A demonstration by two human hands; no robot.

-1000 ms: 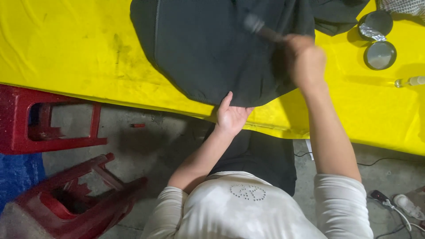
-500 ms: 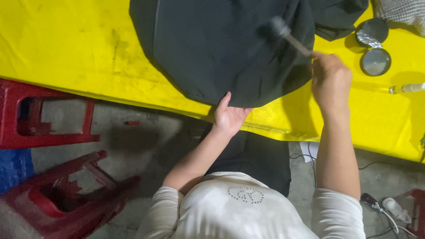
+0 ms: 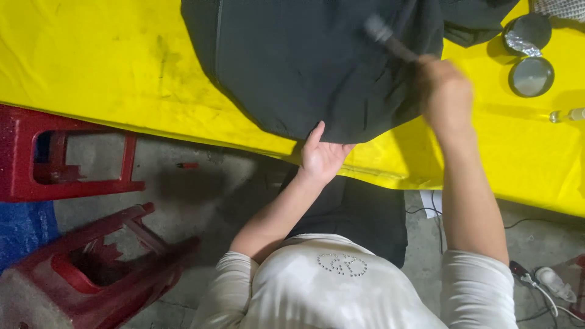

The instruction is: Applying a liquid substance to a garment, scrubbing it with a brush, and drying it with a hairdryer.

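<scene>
Head view: left hand (image 3: 321,155) lying flat, fingers together, pinning hem of cloth (image 3: 304,61) at table (image 3: 91,67) edge. Right hand (image 3: 446,91) clenching brush (image 3: 390,41), blurred, head lying on cloth's upper right. Risk: loosening pin letting cloth bunch or slide off; swinging elbow knocking tins (image 3: 531,76) nearby.

A single head-worn camera looks steeply down from close above the person's own chest, facing forward over the near edge of the yellow desk (image 3: 91,73) and the floor (image 3: 201,183) beneath.
</scene>
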